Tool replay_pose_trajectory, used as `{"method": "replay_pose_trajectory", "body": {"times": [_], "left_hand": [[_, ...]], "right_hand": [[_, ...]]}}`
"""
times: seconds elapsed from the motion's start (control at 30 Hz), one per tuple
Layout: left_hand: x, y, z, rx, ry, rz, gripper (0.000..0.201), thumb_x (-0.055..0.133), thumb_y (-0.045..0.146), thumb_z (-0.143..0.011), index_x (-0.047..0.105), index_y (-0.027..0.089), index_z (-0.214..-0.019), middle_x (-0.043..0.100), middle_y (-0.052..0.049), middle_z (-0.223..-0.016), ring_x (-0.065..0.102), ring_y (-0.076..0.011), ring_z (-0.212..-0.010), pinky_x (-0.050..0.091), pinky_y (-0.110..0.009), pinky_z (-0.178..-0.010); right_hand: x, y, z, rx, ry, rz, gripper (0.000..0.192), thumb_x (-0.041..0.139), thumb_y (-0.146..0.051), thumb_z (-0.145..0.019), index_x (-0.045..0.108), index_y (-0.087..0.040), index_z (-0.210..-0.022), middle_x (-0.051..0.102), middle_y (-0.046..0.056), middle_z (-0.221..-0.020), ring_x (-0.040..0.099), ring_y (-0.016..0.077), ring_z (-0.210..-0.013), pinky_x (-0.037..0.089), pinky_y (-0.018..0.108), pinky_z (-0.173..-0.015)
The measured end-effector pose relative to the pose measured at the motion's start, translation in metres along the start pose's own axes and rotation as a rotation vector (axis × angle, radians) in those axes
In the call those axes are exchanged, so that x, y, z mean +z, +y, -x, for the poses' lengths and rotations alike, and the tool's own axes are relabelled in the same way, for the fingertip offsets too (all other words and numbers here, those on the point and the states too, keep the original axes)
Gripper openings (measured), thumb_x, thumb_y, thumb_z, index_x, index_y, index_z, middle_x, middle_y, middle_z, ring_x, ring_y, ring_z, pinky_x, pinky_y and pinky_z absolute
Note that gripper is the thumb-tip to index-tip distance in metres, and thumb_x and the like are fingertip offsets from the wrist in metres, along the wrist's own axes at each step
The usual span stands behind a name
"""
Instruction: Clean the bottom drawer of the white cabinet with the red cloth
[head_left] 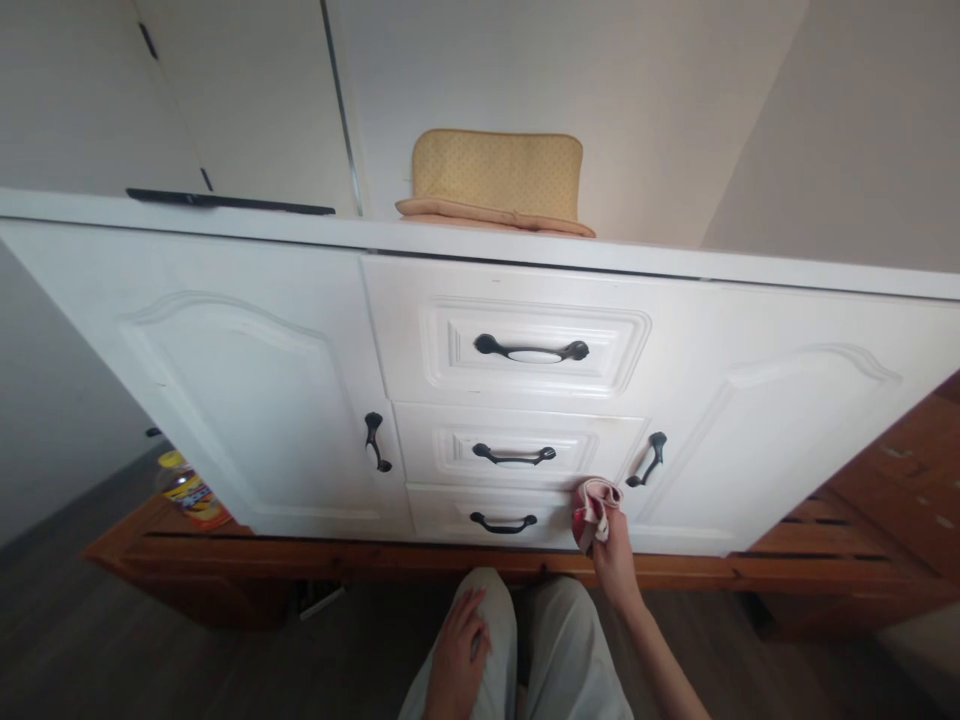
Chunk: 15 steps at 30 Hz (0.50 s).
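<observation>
Head view: the right hand bunches a red-and-white cloth in closed fingers, pressing it flat against the right end of the lowest drawer for contact. The left hand lies open on the near knee, propping the crouch. Three drawers, two doors, five dark handles; one yellow mat on the far countertop.

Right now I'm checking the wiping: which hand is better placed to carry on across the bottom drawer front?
Probably the right hand: it holds the red cloth against the bottom drawer. The left hand rests on the knee, away from the cabinet.
</observation>
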<state>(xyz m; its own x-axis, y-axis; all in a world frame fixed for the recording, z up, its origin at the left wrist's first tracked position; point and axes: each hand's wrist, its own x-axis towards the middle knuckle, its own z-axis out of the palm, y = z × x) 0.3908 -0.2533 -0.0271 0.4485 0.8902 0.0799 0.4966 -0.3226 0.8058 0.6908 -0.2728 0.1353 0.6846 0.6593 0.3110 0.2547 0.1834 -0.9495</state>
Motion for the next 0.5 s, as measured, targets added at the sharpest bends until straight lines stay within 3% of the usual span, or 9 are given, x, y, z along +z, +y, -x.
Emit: {"method": "replay_pose_trajectory", "body": {"times": [0.13,0.23,0.33,0.4,0.5], "left_hand": [[-0.007,0.017,-0.011,-0.193,0.079,0.258,0.039,0.056,0.054,-0.085,0.078,0.023,-0.082,0.075,-0.013,-0.131,0.064,-0.0335,-0.133,0.045,-0.057,-0.120],[-0.022,0.039,-0.027,-0.288,0.150,0.419,0.058,0.045,0.071,-0.088,0.075,0.021,-0.086,0.081,-0.014,-0.102,0.075,-0.0310,-0.103,0.058,-0.050,-0.102],[-0.044,0.073,-0.049,-0.202,0.182,0.454,0.058,0.038,0.069,-0.096,0.071,0.023,-0.086,0.080,-0.009,-0.104,0.073,-0.0255,-0.104,0.056,-0.040,-0.102],[-0.058,0.098,-0.066,-0.039,0.210,0.400,0.052,0.038,0.059,-0.102,0.072,0.021,-0.094,0.079,-0.010,-0.108,0.072,-0.0247,-0.107,0.054,-0.039,-0.102],[-0.067,0.122,-0.094,0.083,0.185,0.270,0.043,0.039,0.049,-0.104,0.072,0.022,-0.104,0.077,-0.009,-0.113,0.070,-0.0224,-0.109,0.055,-0.036,-0.096]], "right_hand": [[-0.006,-0.012,0.030,0.386,0.159,-0.248,0.061,0.086,-0.055,-0.061,0.070,-0.018,-0.107,0.076,0.006,-0.095,0.069,0.0252,-0.091,0.058,0.042,-0.087],[-0.016,-0.001,0.074,0.668,0.247,-0.489,0.069,0.094,-0.052,-0.051,0.070,-0.022,-0.108,0.080,0.004,-0.094,0.074,0.0249,-0.087,0.062,0.040,-0.083],[-0.031,0.020,0.122,0.873,0.227,-0.576,0.066,0.095,-0.051,-0.047,0.073,-0.025,-0.103,0.082,0.005,-0.095,0.077,0.0303,-0.095,0.064,0.046,-0.089],[-0.043,0.037,0.151,0.989,0.158,-0.549,0.061,0.094,-0.053,-0.043,0.076,-0.026,-0.095,0.083,0.008,-0.095,0.076,0.0387,-0.105,0.064,0.054,-0.092],[-0.063,0.061,0.185,1.028,0.102,-0.437,0.053,0.094,-0.039,-0.029,0.077,-0.033,-0.078,0.082,0.010,-0.098,0.066,0.0490,-0.126,0.061,0.063,-0.098]]}}
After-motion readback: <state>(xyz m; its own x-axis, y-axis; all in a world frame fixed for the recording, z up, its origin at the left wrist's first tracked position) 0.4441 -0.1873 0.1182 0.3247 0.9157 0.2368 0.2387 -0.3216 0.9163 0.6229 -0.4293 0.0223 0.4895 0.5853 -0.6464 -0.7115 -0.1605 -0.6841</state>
